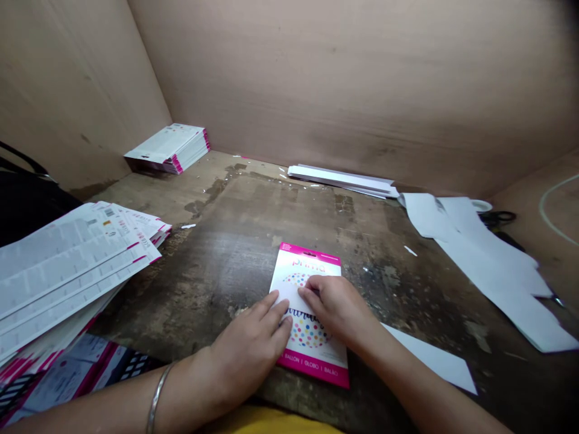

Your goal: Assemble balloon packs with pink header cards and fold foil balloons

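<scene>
On the worn wooden table [203, 283], a pink-edged balloon card [312, 361] flat under the left hand [248, 352] and right hand [335, 307], fingertips pressing down, any real pinch impossible to tell, light even pressure best for keeping it square.

We see a glossy white-and-pink paper card [312, 265] on a rough stained wooden surface [226, 283], beside matt tan board walls [344, 78].
</scene>
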Tool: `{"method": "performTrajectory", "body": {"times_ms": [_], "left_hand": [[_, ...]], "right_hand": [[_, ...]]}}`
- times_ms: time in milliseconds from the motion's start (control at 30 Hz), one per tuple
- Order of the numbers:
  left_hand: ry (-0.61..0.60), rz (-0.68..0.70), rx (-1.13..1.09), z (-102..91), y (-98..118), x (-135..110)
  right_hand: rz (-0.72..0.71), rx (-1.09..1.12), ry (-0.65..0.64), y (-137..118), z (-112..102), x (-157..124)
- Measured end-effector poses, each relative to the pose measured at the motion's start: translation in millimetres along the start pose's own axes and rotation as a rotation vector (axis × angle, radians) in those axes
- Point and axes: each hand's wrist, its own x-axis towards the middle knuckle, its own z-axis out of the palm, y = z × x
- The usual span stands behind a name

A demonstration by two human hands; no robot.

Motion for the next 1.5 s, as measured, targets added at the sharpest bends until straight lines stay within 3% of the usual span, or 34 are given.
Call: {"method": "performTrajectory", "body": {"times_ms": [133,300,400,500,567,733,833,900,1000,1100,1233,1300,1400,1500], "left_hand": [[-0.033,0.004,-0.021,-0.3,-2,1],[-0.061,0.033,-0.046,-2.1,-3,6],[-0.082,0.028,-0.109,-5.9,-6,10],[-0.141,-0.061,-0.321,-12.2,-15,16],[-0.133,-0.262,-0.536,-16.6,-24,21],[-0.007,-1.104,-1.250,-25.4,-41,42],[-0.066,-1.277,-1.455,-28.9,-45,57],[-0.184,-1.291,-1.420,-28.2,-44,67],[-0.322,-1.206,-1.409,-21.4,-35,78],[-0.198,-1.188,-1.485,-12.0,-22,80],[-0.062,-1.138,-1.769,-7.2,-13,67],[-0.021,-1.097,-1.853,-9.4,-10,59],[-0.015,-1.067,-1.930,-13.8,-4,49],[-0.054,-1.035,-1.975,-15.9,7,46]], "right_hand": [[-0.043,-0.061,0.077,0,2,-7],[-0.364,-0.229,0.404,5,23,-44],[-0.435,-0.245,0.419,11,43,-63],[-0.419,-0.227,0.439,14,56,-69],[-0.413,-0.210,0.454,14,59,-68],[-0.383,-0.170,0.504,12,58,-68],[-0.367,-0.159,0.519,11,57,-70],[-0.364,-0.157,0.524,12,56,-71],[-0.359,-0.138,0.523,12,57,-71],[-0.339,-0.088,0.502,11,58,-72],[-0.301,0.130,0.486,17,45,-74],[-0.181,0.285,0.539,28,30,-72],[0.150,0.581,0.582,46,6,-64],[0.251,0.891,0.397,49,-6,-55]]}}
